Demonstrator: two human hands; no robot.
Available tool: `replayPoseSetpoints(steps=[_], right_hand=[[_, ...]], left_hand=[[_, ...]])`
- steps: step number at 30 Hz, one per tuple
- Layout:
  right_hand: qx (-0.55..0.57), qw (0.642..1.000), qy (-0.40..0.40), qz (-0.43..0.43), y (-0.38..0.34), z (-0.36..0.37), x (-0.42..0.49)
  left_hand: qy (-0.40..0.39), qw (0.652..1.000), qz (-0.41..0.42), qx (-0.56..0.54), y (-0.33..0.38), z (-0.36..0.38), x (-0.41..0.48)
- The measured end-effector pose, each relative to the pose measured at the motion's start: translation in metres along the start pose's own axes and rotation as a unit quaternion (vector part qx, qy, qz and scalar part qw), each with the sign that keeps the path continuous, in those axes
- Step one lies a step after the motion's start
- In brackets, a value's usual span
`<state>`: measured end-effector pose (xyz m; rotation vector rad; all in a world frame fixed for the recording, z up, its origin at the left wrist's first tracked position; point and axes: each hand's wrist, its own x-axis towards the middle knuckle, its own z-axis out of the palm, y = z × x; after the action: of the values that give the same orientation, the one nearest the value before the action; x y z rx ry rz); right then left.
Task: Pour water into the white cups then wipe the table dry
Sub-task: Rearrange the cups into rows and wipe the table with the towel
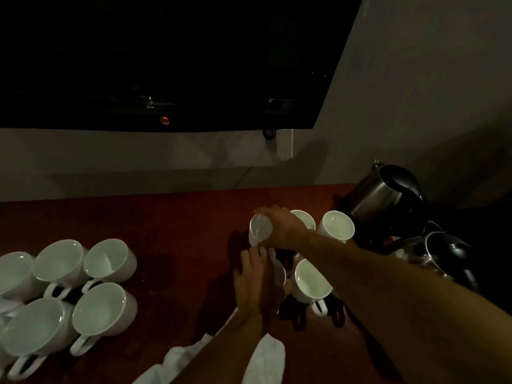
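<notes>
My right hand (279, 225) grips a white cup (257, 231) from above at the middle of the dark red table (171, 239). Just below it, my left hand (256, 284) wraps around another white cup (279, 273), mostly hidden by the fingers. Three more white cups stand close by: one behind my right hand (307, 218), one to its right (338, 225), one nearer me (311, 281). A white cloth (266, 358) lies under my left forearm at the table's front.
Several white cups (102, 311) cluster at the left of the table. Two steel kettles stand at the right, one at the back (382, 195), one nearer (440, 253). A dark screen (166, 65) hangs on the wall above.
</notes>
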<state>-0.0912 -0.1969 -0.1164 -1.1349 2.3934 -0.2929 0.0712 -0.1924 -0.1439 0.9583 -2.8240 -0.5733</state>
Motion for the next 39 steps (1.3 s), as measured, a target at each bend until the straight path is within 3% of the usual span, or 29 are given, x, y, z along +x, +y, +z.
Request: replayPoseSetpoints(steps=[9,14,25,39], right_hand=[[0.019,0.999,0.030,-0.003,-0.007,-0.007,-0.016],[0.068,0.996,0.061,-0.021,-0.041,-0.014,-0.018],[0.054,0.992,0.042,-0.106,-0.155,0.016,-0.002],[0.094,0.993,-0.002,-0.074,-0.283,0.091,0.008]], left_hand=[[-0.019,0.998,0.042,0.048,-0.026,-0.011,-0.012],[0.039,0.995,0.007,0.089,-0.053,-0.039,-0.014],[0.081,0.989,-0.086,0.089,-0.176,-0.136,-0.042],[0.062,0.989,-0.069,0.119,-0.323,-0.185,-0.074]])
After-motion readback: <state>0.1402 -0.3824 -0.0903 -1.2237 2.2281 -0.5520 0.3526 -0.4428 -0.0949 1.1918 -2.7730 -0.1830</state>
